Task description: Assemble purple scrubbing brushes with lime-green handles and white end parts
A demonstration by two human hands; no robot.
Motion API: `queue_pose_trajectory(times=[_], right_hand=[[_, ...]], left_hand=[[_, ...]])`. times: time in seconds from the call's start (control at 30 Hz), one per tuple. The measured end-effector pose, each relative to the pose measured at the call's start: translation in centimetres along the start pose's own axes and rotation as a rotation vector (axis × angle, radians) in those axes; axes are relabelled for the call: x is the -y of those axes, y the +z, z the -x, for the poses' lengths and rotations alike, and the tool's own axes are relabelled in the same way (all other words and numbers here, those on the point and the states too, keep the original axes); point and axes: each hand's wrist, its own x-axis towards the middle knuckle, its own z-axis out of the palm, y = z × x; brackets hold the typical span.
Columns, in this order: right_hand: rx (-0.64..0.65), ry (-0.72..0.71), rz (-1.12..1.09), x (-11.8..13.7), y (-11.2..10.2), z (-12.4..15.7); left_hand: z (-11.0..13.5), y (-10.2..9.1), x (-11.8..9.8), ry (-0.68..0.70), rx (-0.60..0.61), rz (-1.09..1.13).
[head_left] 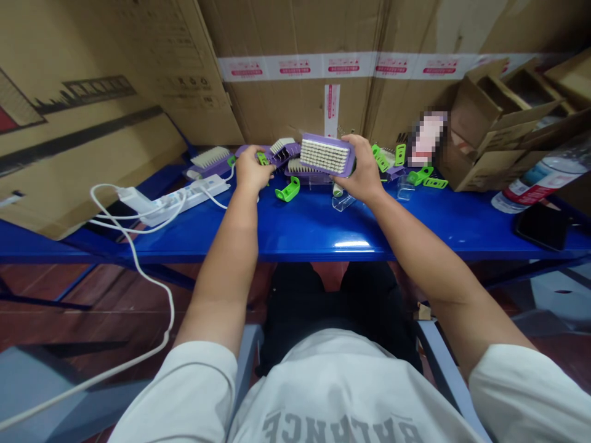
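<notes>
My right hand (362, 169) is closed around one end of a purple scrubbing brush (325, 154), held up with its pale bristles facing me. My left hand (252, 169) reaches in among the pile, its fingers curled on a small green plastic piece (263, 159). Just beyond it lie more purple brushes (285, 147), partly hidden by one another. A bent green bracket (288, 189) rests on the blue table between my hands. Below the held brush sits a clear plastic piece (343, 202). Another brush (211, 157) lies bristles up, left of my left hand.
On the left is a white power strip (180, 200) with trailing cables. Several green brackets (421, 176) and another clear piece (406, 187) lie to the right. Further right are cardboard boxes (489, 123), a water bottle (538, 181) and a black phone (542, 226). Large cartons (295, 104) wall the back.
</notes>
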Motion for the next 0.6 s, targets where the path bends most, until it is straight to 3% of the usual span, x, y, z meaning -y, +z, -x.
queue_pose_trajectory(times=[0.27, 0.43, 0.6], right_hand=[[-0.001, 0.008, -0.013, 0.5, 0.0, 0.0], [-0.008, 0.025, -0.011, 1.1, -0.1, 0.0], [0.018, 0.009, 0.0, 0.9, 0.0, 0.0]], left_hand=[[-0.4, 0.5, 0.7, 0.087, 0.061, 0.093], [-0.7, 0.8, 1.1, 0.07, 0.079, 0.116], [-0.5, 0.9, 0.1, 0.027, 0.084, 0.196]])
